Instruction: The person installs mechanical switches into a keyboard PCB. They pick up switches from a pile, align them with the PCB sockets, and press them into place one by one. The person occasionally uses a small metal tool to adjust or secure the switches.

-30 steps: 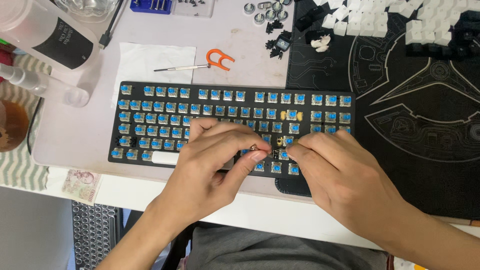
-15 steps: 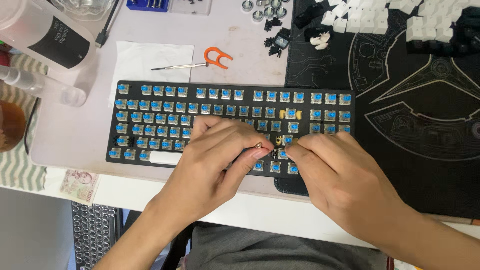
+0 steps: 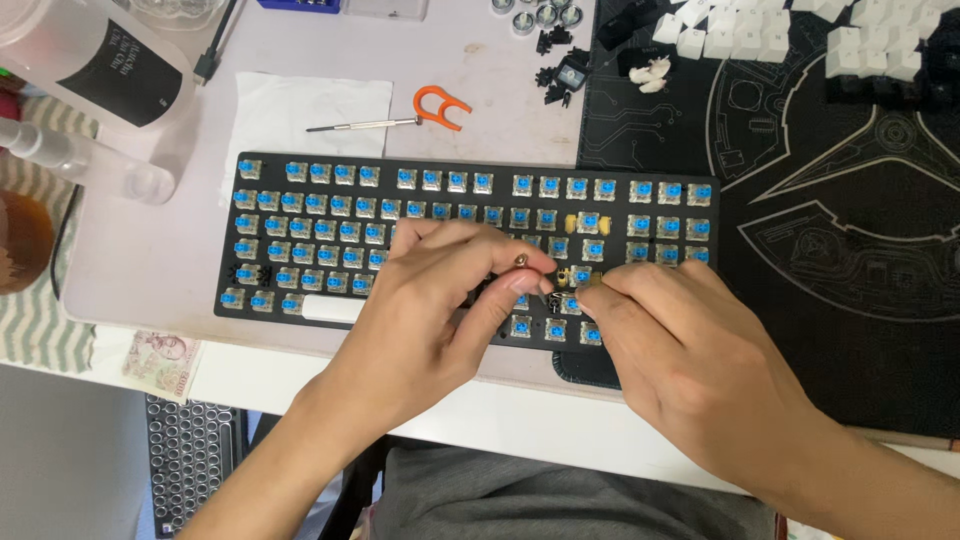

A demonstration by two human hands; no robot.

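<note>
- Head view: your left hand pinches a tiny brass-coloured part between thumb and forefinger, a narrow, fingertip-only grip that keeps the piece visible above the black keyboard with bare blue-stemmed switches. Holding it so high on the tips looks meant to let you steer it without your fingers blocking the spot below.
- Head view: your right hand rests over the lower right rows of the board, fingertips curled down at a switch just beside the brass part. Whether those fingers clamp anything you cannot tell from here; they hide their own tips. The heel of the hand lies on the board's edge, which probably steadies the fine work.
- Head view: the keyboard lies flat across the pale desk mat, its right end overlapping the black patterned mat, close to your body so both wrists can rest.
- Head view: the orange wire keycap puller and a thin metal screwdriver lie on a white paper sheet just behind the board, within reach but apart from both hands.
- Head view: the removed white keycaps sit grouped at the far right on the black mat, well apart from the working spot, so they stay out of the way.
</note>
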